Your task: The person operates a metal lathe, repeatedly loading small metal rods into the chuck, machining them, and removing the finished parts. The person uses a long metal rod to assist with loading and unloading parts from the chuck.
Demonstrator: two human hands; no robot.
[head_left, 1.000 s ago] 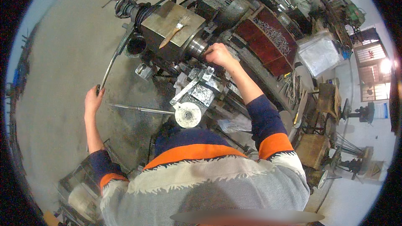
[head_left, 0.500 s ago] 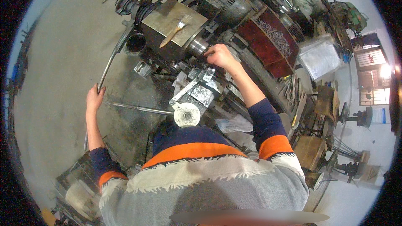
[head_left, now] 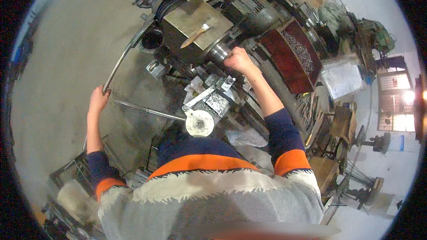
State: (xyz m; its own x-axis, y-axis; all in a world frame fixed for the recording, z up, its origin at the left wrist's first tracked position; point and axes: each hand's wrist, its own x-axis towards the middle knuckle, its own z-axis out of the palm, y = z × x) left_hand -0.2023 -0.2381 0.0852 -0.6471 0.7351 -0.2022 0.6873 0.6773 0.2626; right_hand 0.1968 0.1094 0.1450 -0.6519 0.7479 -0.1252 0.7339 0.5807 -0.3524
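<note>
My left hand (head_left: 98,99) is closed around the end of a long curved metal lever (head_left: 126,58) that runs up to the big dark machine (head_left: 195,40). My right hand (head_left: 239,59) is closed on a shiny round metal part (head_left: 219,52) at the machine's middle. Below it sits a grey metal block with a flat bar (head_left: 209,95) and a white round disc (head_left: 199,123). A thin straight rod (head_left: 147,111) sticks out from the disc toward my left hand. A flat brass-coloured plate (head_left: 195,18) with a wooden-handled tool (head_left: 195,35) on it tops the machine.
A dark red bin of metal shavings (head_left: 293,58) stands right of the machine, a grey sheet (head_left: 342,78) beyond it. Wooden stools (head_left: 342,124) and metal stands crowd the right side. Bare concrete floor (head_left: 58,62) lies to the left. Metal racks (head_left: 66,182) sit at lower left.
Both hands stay on the lever and the round part. The view has shifted slightly, with the machine a little higher in the picture.
</note>
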